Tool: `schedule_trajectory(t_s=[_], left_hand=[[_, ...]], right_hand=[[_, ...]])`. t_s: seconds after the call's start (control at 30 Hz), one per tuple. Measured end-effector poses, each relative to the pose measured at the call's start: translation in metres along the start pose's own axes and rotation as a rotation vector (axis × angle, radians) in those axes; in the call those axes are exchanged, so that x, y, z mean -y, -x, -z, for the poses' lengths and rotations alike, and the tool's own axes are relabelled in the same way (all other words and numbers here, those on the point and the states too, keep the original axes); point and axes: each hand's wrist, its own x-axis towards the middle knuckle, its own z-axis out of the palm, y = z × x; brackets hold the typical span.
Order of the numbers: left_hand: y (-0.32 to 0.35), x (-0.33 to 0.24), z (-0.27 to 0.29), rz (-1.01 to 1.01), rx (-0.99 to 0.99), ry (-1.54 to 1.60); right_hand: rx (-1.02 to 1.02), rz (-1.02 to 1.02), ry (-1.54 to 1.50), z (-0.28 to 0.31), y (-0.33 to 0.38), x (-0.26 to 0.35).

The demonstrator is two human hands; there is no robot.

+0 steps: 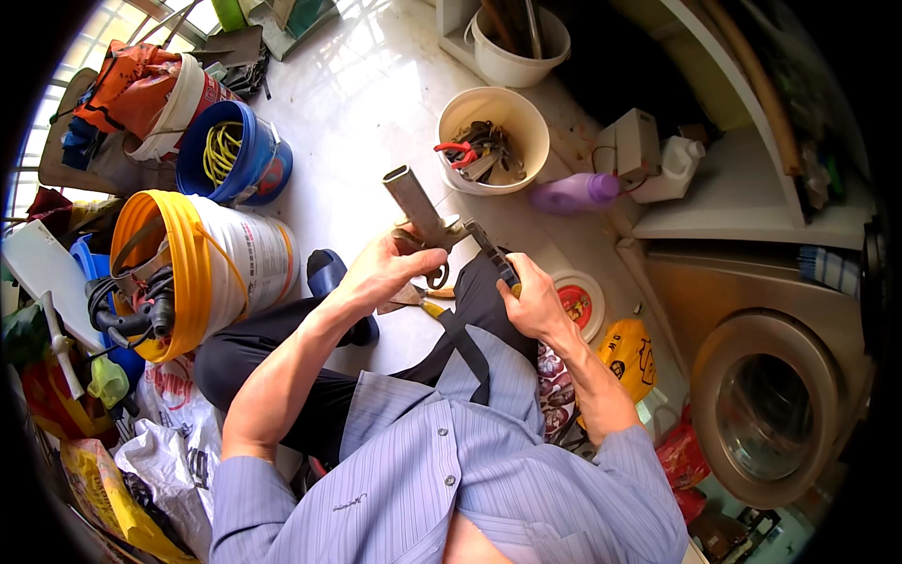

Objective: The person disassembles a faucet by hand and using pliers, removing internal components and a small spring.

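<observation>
My left hand (387,271) is closed around a metal piece (413,199) with a flattened hollow tube pointing up and away, and a dark ring-like part below. My right hand (534,299) grips a hand tool (490,252) with a dark metal head and a partly yellow handle; its exact kind is hidden by my fingers. The tool's head is close to the right end of the metal piece; I cannot tell if they touch. Below my hands, a yellow-handled tool (432,308) with a flat blade lies by my legs.
A cream bucket (451,108) of hand tools stands ahead, near a purple bottle (575,194). On the left are a yellow-and-white bucket (249,268) with a corded power tool and a blue bucket (272,179) with yellow cord. A front-loading washing machine (700,310) stands right.
</observation>
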Motion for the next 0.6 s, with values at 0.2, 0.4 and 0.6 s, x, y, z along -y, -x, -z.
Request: schedule_trajectory(t_s=[0.2,0.4,0.6], left_hand=[[0.015,-0.005,-0.021,-0.009,-0.210,-0.924],[-0.015,0.025,-0.075,0.097,-0.063,-0.282],[-0.037,0.051,-0.102,-0.092,-0.194,0.331]], right_hand=[[-0.108,-0.033,0.092,-0.005,-0.006,-0.007],[-0.125,-0.046,0.036,-0.030,0.000,0.001],[-0.040,-0.170,0.018,-0.033,0.011,0.029]])
